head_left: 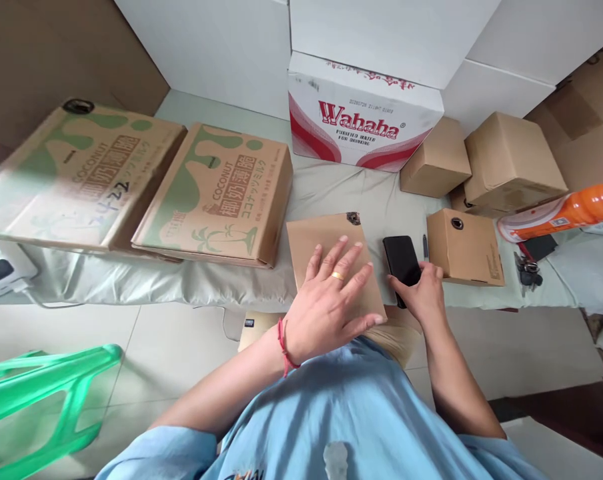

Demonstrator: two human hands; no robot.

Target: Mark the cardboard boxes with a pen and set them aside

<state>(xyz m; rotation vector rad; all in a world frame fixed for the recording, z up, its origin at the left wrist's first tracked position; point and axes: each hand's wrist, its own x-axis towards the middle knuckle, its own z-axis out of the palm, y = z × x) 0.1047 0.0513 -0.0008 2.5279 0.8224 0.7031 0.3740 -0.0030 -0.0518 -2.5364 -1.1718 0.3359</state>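
Note:
My left hand (326, 300), with a gold ring and a red string at the wrist, lies flat with spread fingers on a plain brown cardboard box (311, 233) at the table's front edge. The box has a dark round mark near its far right corner. To its right, my right hand (421, 290) has thumb and fingers on the two long sides of a black phone (400, 257) lying on the table. A dark pen (425, 247) is just beyond that hand, beside a small brown box (464, 247).
Two coconut cartons (221, 193) stand at the left, a Wahaha carton (361, 117) at the back. Brown boxes (514, 160), an orange bottle (566, 210) and keys (528, 270) are at the right. A green stool (76, 400) stands on the floor, lower left.

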